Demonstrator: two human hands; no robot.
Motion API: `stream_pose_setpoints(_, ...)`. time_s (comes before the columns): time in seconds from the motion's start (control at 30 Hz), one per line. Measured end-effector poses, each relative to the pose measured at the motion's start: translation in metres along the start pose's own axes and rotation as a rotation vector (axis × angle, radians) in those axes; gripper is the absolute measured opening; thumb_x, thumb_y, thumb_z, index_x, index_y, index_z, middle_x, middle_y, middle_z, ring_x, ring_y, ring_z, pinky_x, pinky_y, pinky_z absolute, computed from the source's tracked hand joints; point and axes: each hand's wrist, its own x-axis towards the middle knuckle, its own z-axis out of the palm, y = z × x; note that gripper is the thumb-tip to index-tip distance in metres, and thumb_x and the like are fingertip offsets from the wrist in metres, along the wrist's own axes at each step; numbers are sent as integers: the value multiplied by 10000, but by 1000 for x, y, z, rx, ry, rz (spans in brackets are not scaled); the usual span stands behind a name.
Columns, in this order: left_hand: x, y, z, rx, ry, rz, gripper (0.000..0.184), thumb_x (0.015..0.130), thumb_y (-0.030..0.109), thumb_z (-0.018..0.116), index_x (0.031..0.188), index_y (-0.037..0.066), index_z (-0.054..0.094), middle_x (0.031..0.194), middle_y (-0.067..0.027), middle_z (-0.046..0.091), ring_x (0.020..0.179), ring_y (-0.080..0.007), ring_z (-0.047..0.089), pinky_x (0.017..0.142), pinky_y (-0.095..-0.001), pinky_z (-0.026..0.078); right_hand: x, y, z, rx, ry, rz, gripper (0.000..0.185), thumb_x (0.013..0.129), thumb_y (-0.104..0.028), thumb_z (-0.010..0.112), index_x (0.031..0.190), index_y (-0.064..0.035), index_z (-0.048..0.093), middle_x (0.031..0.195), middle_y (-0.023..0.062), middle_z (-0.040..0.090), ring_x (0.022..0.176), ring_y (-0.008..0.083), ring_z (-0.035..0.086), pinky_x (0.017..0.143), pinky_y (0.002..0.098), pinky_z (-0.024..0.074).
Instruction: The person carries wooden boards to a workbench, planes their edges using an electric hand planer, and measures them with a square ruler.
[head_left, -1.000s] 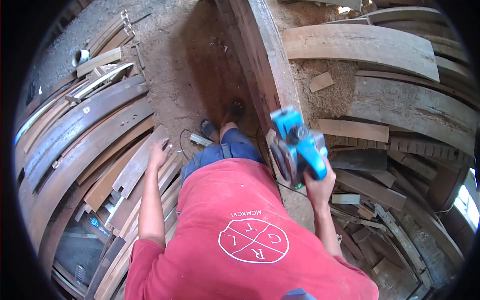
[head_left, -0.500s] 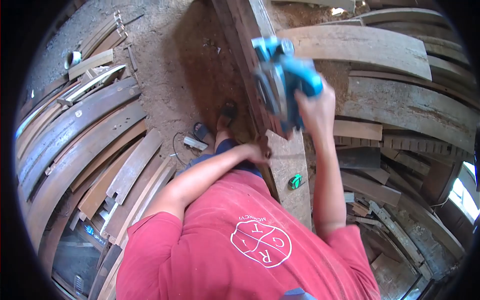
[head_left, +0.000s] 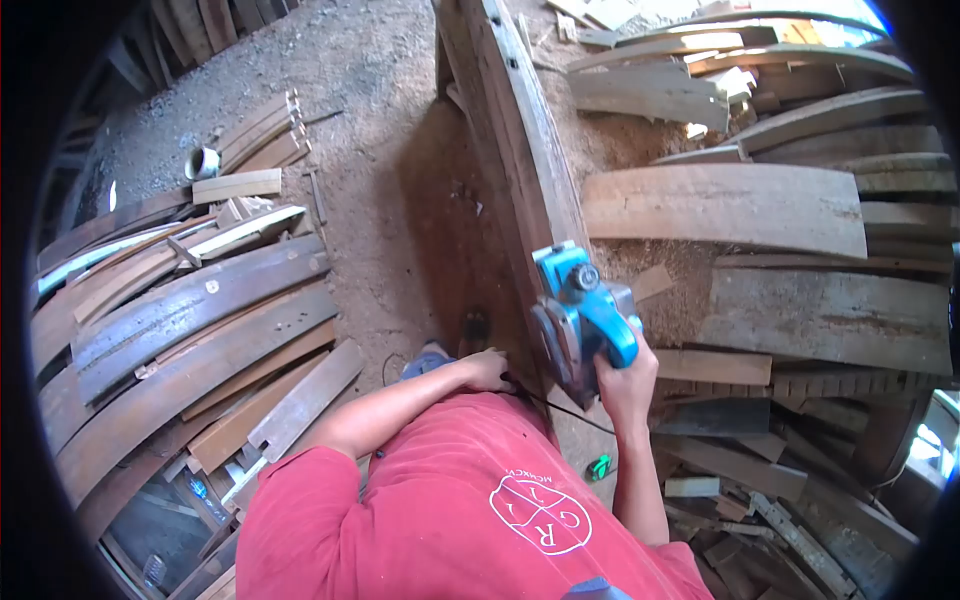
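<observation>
Stacked boards (head_left: pixel 210 300) lie left of the left hand (head_left: pixel 487 371), a pale plank (head_left: pixel 725 208) ahead-right of the right hand (head_left: pixel 628 382), a green tape measure (head_left: pixel 599 467) behind that hand.

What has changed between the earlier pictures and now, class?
The left hand moved rightward from over the planks to the waist, near the cord; its grip is unclear. The right hand still holds the planer; the tape measure still lies on the board.
</observation>
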Motion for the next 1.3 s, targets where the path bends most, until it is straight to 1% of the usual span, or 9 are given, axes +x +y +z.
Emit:
stream_pose_setpoints(0.17,-11,-32,-79,-78,40,-84,449,928,424,750,1171,46,759,1223,-267,673,1131,-450,654,1007,-487,524,118,-61,46,21,14,-126,339,833,-47,723,1164,25,720,899,216,744,824,306,751,796,402,564)
stream_pose_setpoints(0.23,-12,-42,-108,-177,154,-71,451,942,435,743,1148,34,759,1195,-265,673,1100,-438,661,968,-479,530,158,-81,62,-36,-17,-89,428,821,-88,728,1239,-2,706,1022,304,733,1004,480,719,858,500,575)
stream_pose_setpoints(0.27,-12,-47,-123,-176,159,-73,451,942,435,743,1148,34,759,1195,-265,673,1100,-438,661,968,-479,530,177,-92,69,-9,-30,-84,408,828,-95,722,1224,2,706,1036,308,729,1013,482,714,868,515,568)
stream_pose_setpoints(0.77,28,-131,-388,-331,84,-88,495,972,473,713,1153,13,741,1159,-235,701,1137,-387,646,994,-444,501,436,-237,176,14,-15,-100,371,828,-84,729,1190,-7,726,1025,258,754,997,415,750,871,450,567)
stream_pose_setpoints(0.83,21,-128,-415,-401,164,-121,468,981,454,721,1101,1,726,1084,-192,695,1066,-339,653,969,-420,501,478,-266,192,-6,-16,-140,339,829,-96,701,1156,-12,735,967,260,754,948,417,756,838,454,571)
stream_pose_setpoints(0.9,19,-135,-429,-473,228,-116,456,986,442,724,1131,9,722,1089,-184,694,1062,-314,667,956,-402,511,526,-289,214,4,48,-259,283,791,-46,661,1054,24,740,801,190,719,717,201,683,742,364,551)
stream_pose_setpoints(1.07,25,-132,-485,-767,509,-115,338,1049,340,689,1150,17,692,1058,-56,696,1028,-130,601,952,-323,482,671,-343,272,-135,78,-363,263,789,-178,716,955,19,767,702,186,704,638,270,707,662,412,564)
stream_pose_setpoints(1.17,40,-133,-524,-876,694,-49,267,1071,270,662,1171,24,690,1087,-54,712,1071,-129,639,986,-321,495,767,-373,312,-196,91,-352,275,802,-233,726,759,38,743,599,151,677,545,237,686,588,402,561)
stream_pose_setpoints(1.3,43,-145,-548,-706,791,-125,236,1053,247,672,1126,23,681,927,-97,670,882,-189,630,793,-373,498,762,-383,303,-186,-33,-311,319,814,-255,711,669,29,711,553,115,653,505,213,666,556,383,551)
